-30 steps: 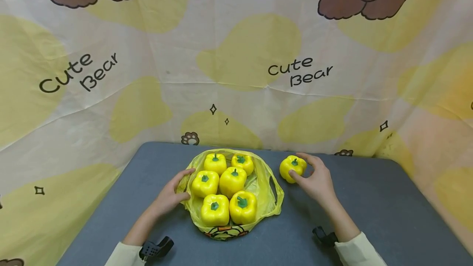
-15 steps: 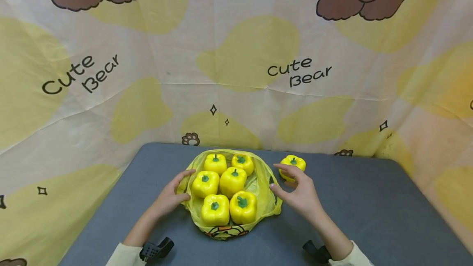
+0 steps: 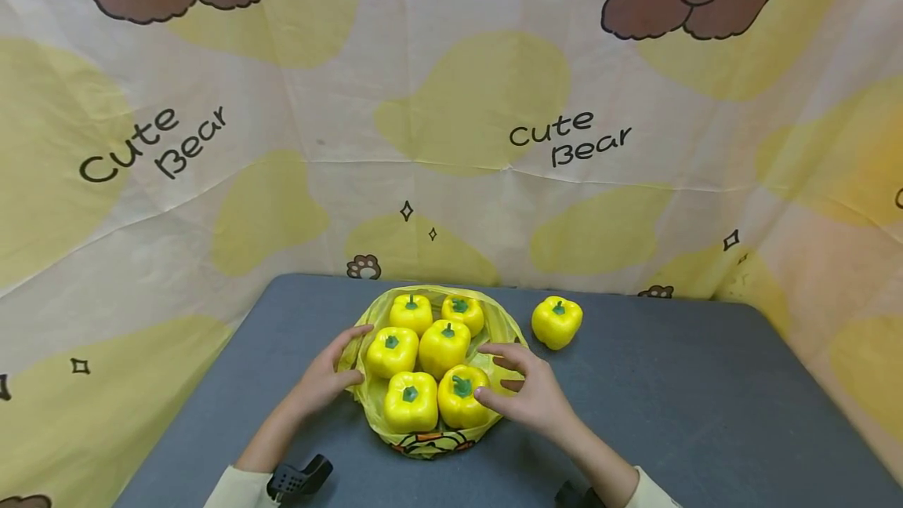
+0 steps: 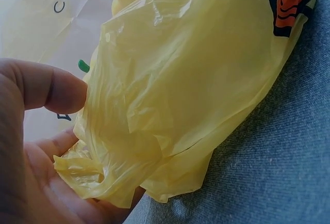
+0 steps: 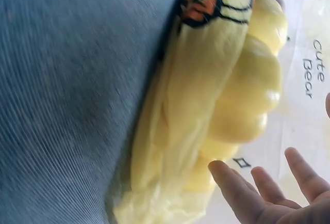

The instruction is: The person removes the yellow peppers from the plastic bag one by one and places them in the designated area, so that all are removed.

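Two bare hands and a set of yellow peppers about an open bag (image 4: 160, 95) of thin yellow plastic on a grey table (image 3: 705, 390). Six peppers (image 3: 411, 406) lie in the bag, close together with green stems up; the lone pepper (image 3: 557, 324) stands on the table just to the right of the bag, apart from it and from both hands. The left hand (image 3: 320, 375) is at the bag's left edge, its thumb and forefinger wide apart at the rim; the other fingers pass behind the plastic, and whether they grip it cannot be told. The right hand (image 3: 532, 394) is over the bag's right side, holding nothing, its fingers spread and its thumb near the front right pepper (image 3: 462, 402); contact there cannot be judged. The glossy, even skins suggest firm, light bodies, probably smooth enough to slide under a one-sided push. A pepper is best taken across its widest part, with thumb and fingers on opposite sides; the stem (image 3: 559, 307) looks too short for a sure hold. The bag, by contrast, is wrinkled and limp: it would likely fold or drag under a careless touch, and is best steadied by its gathered rim.
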Available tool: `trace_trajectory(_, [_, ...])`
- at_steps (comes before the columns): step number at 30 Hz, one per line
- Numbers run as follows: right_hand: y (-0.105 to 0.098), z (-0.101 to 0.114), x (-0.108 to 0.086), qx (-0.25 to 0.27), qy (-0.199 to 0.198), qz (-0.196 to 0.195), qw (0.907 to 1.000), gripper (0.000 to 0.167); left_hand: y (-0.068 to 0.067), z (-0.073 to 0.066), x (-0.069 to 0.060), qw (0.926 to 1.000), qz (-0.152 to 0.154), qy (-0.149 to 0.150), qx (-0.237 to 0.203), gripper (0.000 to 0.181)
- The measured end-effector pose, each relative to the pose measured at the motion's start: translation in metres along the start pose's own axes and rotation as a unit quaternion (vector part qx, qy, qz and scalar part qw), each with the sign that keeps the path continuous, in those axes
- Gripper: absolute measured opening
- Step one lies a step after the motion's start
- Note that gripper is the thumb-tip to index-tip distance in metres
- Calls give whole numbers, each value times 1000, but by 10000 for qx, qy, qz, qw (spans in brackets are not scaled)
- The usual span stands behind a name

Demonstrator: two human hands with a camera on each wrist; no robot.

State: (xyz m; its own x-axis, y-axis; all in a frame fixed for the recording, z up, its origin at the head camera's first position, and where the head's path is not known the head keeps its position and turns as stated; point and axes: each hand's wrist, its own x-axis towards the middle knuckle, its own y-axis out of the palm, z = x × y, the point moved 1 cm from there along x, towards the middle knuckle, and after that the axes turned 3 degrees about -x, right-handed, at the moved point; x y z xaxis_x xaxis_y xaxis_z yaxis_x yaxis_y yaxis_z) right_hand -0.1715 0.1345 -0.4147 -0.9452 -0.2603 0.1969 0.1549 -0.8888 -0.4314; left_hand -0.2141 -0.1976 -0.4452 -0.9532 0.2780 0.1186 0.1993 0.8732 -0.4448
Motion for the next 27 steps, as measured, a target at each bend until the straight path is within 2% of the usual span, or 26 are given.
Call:
trace_trajectory(5, [9, -3, 0, -23, 152, 194, 9997, 51, 0, 0, 0, 10000, -2, 19, -14, 69])
trace_trajectory(19, [20, -7, 1, -109, 52, 381, 9992, 55, 2, 2, 1, 9999, -90, 58, 83, 68])
trace_trajectory(27, [22, -9, 2, -473, -13, 465, 9978, 57, 1, 2, 0, 9998, -104, 132, 131, 68])
